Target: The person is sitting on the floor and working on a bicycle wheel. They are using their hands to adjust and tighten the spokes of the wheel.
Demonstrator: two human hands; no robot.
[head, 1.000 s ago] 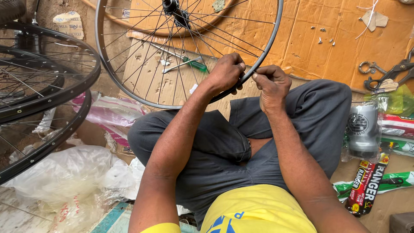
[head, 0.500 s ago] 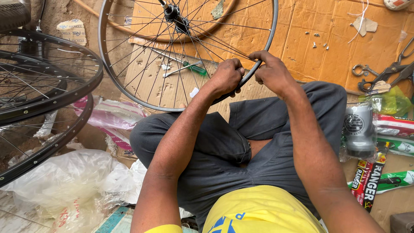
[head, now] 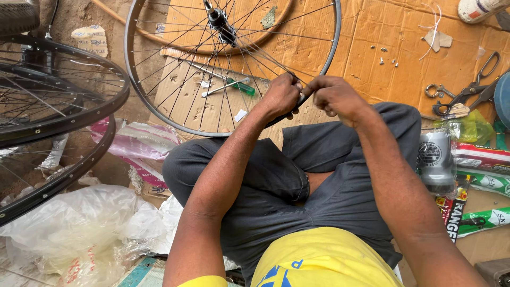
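Both hands have drawn closer together on the near right part of the wheel rim since a second ago, and the right hand, which then lay a little apart toward the knee, now meets the left hand at the rim. The bicycle wheel stands tilted on the cardboard beyond the crossed legs, its hub far and to the left of the hands, so the spokes run from the hands up and away to the left. The left hand is closed around the rim, fingers curled over its edge. The right hand's fingers are pinched narrowly just beside the left, at the rim; what they hold is too small to tell. Both hands sit equally near the rim, touching it at the same spot. A green-handled screwdriver lies on the cardboard inside the wheel, left of the hands. Scissors and a grey can lie well apart to the right. Two more wheels lean at the far left.
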